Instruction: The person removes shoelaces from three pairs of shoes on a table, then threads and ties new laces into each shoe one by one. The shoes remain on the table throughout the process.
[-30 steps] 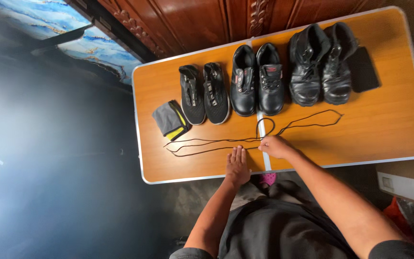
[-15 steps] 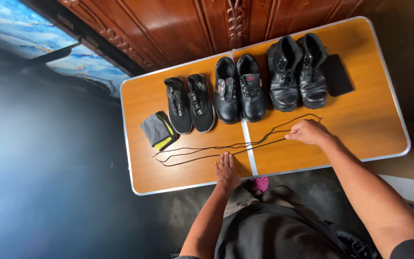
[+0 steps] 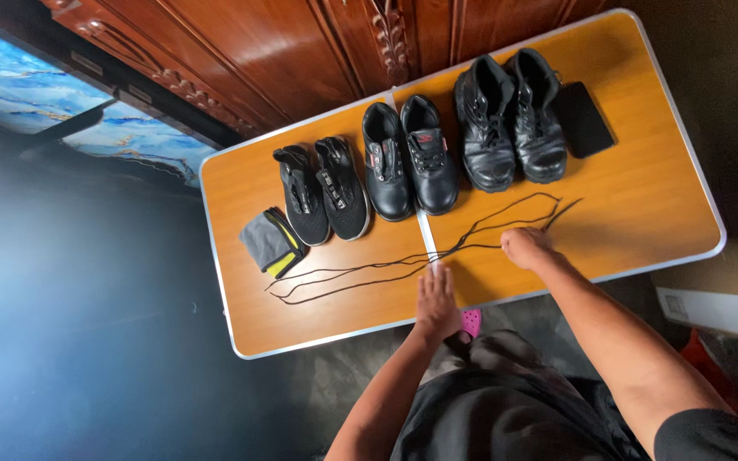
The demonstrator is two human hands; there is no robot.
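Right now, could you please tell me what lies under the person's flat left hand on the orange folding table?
The left hand rests palm down on the orange folding table, just below the long black laces. Whatever is beneath the palm is hidden.

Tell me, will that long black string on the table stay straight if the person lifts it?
Probably not. The black laces lie in thin, wavy loops across the table, so they would likely droop. They look light, and the right hand seems to hold one end.
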